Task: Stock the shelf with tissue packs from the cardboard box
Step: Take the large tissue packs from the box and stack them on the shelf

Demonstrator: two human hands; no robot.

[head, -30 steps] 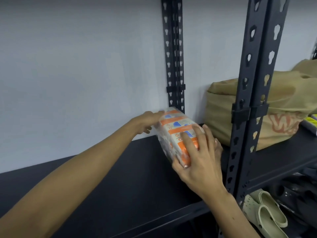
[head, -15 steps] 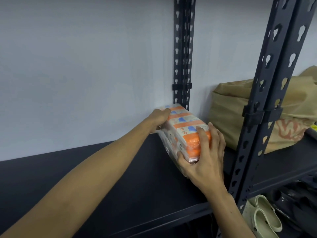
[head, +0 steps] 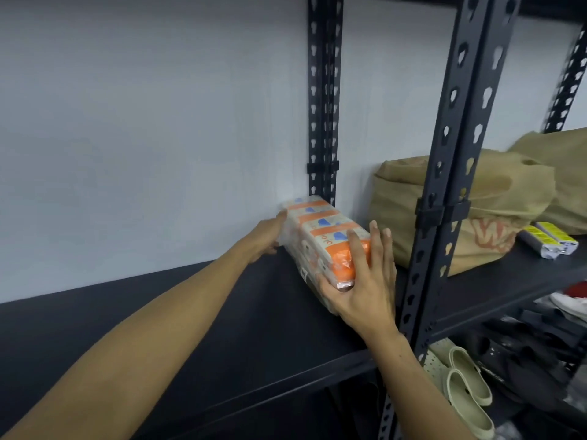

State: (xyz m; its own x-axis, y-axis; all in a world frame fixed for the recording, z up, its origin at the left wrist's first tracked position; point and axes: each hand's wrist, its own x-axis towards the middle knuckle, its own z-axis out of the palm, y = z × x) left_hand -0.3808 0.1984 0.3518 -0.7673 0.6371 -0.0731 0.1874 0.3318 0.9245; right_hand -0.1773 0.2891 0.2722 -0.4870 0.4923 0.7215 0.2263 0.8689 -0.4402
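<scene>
With the left hand (head: 270, 236) flat on its side and the right hand (head: 362, 281) gripping its near end, the pack (head: 320, 236) should slide squarely back on the shelf (head: 190, 312) to the wall (head: 158, 138).

tissue pack (head: 324, 231): orange and cream bands, blue marks | shelf (head: 190, 328): matte black | bag (head: 495, 198): tan, orange print | sandals (head: 463, 389): pale green

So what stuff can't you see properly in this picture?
- Cardboard box: nowhere in the head view.
- Tissue pack: its near end is covered by the right hand, and its print is too small to read.
- Left hand: the fingertips are hidden behind the pack.
- Brown bag: the shelf post crosses it.
- Pale clogs: partly cut off by the bottom edge.
</scene>
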